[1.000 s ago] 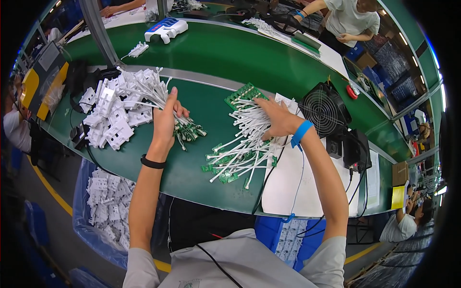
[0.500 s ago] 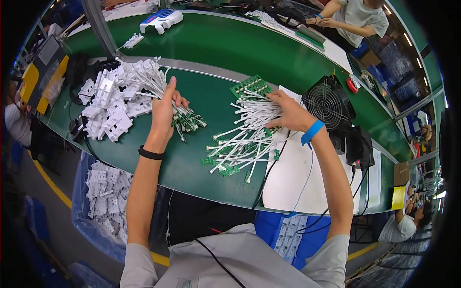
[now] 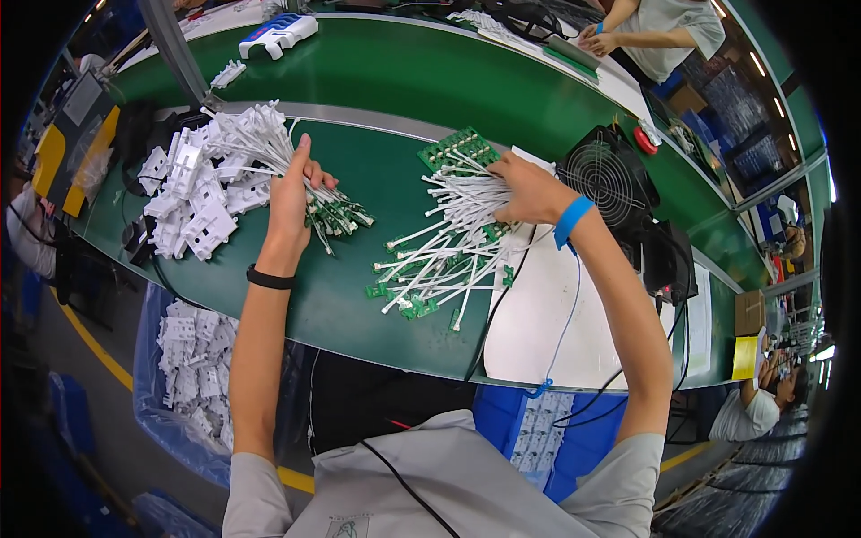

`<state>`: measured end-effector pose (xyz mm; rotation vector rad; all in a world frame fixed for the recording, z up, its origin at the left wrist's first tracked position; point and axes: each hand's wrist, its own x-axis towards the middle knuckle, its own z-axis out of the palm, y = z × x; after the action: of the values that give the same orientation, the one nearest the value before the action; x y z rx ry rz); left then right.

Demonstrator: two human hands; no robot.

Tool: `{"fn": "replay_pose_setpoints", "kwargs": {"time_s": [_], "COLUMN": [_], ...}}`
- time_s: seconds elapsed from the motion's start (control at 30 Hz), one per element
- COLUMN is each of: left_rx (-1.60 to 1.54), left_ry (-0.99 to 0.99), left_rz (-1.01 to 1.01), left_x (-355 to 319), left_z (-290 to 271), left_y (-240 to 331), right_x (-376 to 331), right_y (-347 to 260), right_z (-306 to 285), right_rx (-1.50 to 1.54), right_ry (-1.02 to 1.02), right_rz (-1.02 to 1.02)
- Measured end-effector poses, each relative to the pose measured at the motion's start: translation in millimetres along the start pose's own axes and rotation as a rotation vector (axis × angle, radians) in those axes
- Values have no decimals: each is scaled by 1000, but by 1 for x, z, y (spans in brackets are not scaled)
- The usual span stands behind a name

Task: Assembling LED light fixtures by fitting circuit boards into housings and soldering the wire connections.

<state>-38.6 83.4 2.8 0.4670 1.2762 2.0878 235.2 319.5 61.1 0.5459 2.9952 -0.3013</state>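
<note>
A bunch of white cables (image 3: 256,134) with small green circuit boards (image 3: 336,211) at its near end is gripped in my left hand (image 3: 291,197), thumb up along the wires. Across the table lies a loose heap of similar white cables (image 3: 462,202), their ends with small boards fanned toward me. My right hand (image 3: 536,190), with a blue wrist strap (image 3: 572,221), closes its fingers and thumb over the heap's right side. A green circuit board panel (image 3: 457,148) sits just behind the heap. White plastic housings (image 3: 202,193) are piled left of my left hand.
A black fan (image 3: 599,175) stands to the right, beyond a white sheet (image 3: 547,332) crossed by cords. Below the table's left edge is a blue-lined bin (image 3: 148,359) of white parts. A white-and-blue device (image 3: 278,36) rests behind. Another person (image 3: 659,40) works across the bench.
My right hand's fingers have drawn closer together over the cables. My left hand keeps its bunch. The whole view has shifted slightly.
</note>
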Motion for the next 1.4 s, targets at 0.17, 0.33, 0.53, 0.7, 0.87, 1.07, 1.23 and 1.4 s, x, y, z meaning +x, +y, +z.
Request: {"fn": "replay_pose_setpoints", "kwargs": {"time_s": [0.17,0.33,0.53,0.7,0.87,1.07,1.23,1.4], "left_rx": [-9,-1,-16,3,-10,11,16,1], "left_ry": [7,18,11,16,30,26,42,29], "left_rz": [-8,-17,-17,-29,-34,-31,-28,-25], "left_x": [0,-3,-5,-5,-5,-5,-4,-3], "left_z": [-2,2,4,3,3,2,2,1], "left_y": [2,3,6,3,4,3,3,1], "right_x": [2,3,-1,2,-3,-15,-20,-20], "right_y": [-2,-13,-7,-15,-15,-9,-5,1], "right_z": [3,8,11,9,8,13,25,16], "right_rx": [-21,-130,-81,-118,-45,3,60,78], "right_ry": [32,3,-7,-82,-72,-9,129,189], "right_rz": [-41,-81,-139,-41,-4,-128,-138,-100]}}
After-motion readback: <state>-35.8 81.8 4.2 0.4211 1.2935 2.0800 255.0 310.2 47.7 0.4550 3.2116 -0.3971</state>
